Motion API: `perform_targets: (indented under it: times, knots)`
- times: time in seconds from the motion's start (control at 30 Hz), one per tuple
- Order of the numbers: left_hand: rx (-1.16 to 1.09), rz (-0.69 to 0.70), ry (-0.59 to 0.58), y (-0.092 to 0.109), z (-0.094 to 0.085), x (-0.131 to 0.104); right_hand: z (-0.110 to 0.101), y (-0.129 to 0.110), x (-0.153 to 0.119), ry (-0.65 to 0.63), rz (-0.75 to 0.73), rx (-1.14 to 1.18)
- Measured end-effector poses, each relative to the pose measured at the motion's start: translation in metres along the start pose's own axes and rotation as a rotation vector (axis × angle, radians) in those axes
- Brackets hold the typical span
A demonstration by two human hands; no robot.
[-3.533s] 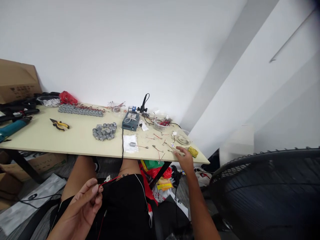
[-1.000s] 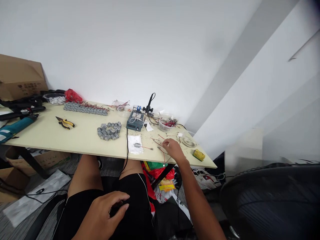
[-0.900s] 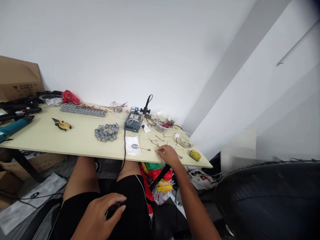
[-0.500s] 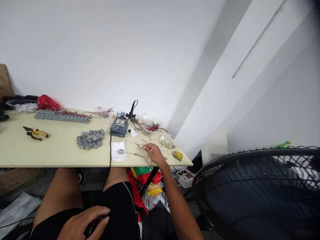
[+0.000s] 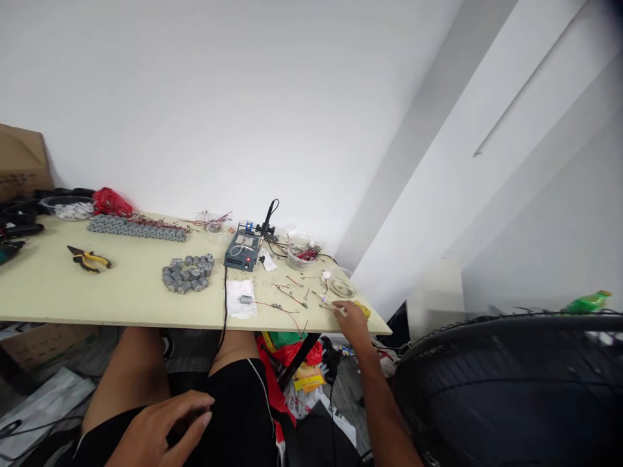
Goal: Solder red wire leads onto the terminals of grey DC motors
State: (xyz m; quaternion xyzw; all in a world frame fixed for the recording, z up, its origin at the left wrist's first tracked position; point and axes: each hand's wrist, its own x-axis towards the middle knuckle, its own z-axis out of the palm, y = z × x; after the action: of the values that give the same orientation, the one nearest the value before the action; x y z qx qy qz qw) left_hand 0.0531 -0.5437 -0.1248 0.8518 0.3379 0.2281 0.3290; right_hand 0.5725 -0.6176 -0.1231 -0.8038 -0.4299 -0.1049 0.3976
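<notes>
My right hand (image 5: 352, 319) is at the right end of the table, its thumb and fingers closing at a slender light-coloured tool (image 5: 322, 299) whose kind I cannot make out. Partly behind that hand shows a yellow sponge (image 5: 364, 309). Above my lap, my left hand (image 5: 163, 425) is held with fingers curved and thumb apart, nothing in it. A small grey motor (image 5: 246, 299) with a red wire lies on a white tissue (image 5: 242, 310). Short red and dark wires (image 5: 293, 296) are scattered between the tissue and my right hand.
A soldering station (image 5: 242, 253) stands behind the tissue, beside a bowl of wires (image 5: 300, 259). Loose motors (image 5: 187, 275), stacked motors (image 5: 136, 228) and yellow-handled pliers (image 5: 89, 259) lie leftward. A clear round dish (image 5: 342, 287) sits at right; a large black fan (image 5: 506, 389) stands beside the table.
My right hand has moved right, from the loose wires to the slender tool by the sponge. The camera view has turned slightly left. My left hand stays over my lap.
</notes>
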Motion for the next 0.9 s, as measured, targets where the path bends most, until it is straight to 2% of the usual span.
perform_targets:
  times: [0.1, 0.17, 0.3, 0.4, 0.53, 0.67, 0.73, 0.8, 0.87, 0.9]
  knots:
    - [0.066, -0.107, -0.170, -0.003, -0.019, 0.012, 0.006, -0.010, -0.024, 0.129, -0.007, 0.097]
    - [0.086, -0.161, -0.301, -0.015, -0.022, 0.018, 0.012, -0.020, -0.052, 0.186, -0.002, 0.167]
    - [0.175, -0.273, -0.626, -0.046, -0.007, 0.014, 0.021, -0.044, -0.106, 0.174, 0.035, 0.263]
    - [0.246, -0.324, -0.777, -0.060, 0.010, 0.005, 0.030, -0.061, -0.123, 0.114, 0.074, 0.281]
    - [0.249, -0.316, -0.843, -0.064, 0.017, 0.002, 0.047, -0.079, -0.113, 0.076, 0.078, 0.245]
    - [0.244, -0.296, -0.768, -0.060, 0.008, 0.005, 0.053, -0.097, -0.089, 0.079, 0.042, 0.255]
    - [0.247, -0.288, -0.716, -0.059, 0.005, 0.006, 0.050, -0.102, -0.086, 0.122, 0.040, 0.278]
    - [0.242, -0.282, -0.708, -0.059, 0.007, 0.007, 0.048, -0.108, -0.099, 0.194, 0.062, 0.311]
    - [0.221, -0.279, -0.760, -0.061, 0.013, 0.007, 0.049, -0.116, -0.129, 0.229, 0.097, 0.366]
    - [0.207, -0.279, -0.795, -0.061, 0.016, 0.007, 0.052, -0.123, -0.150, 0.190, 0.109, 0.406]
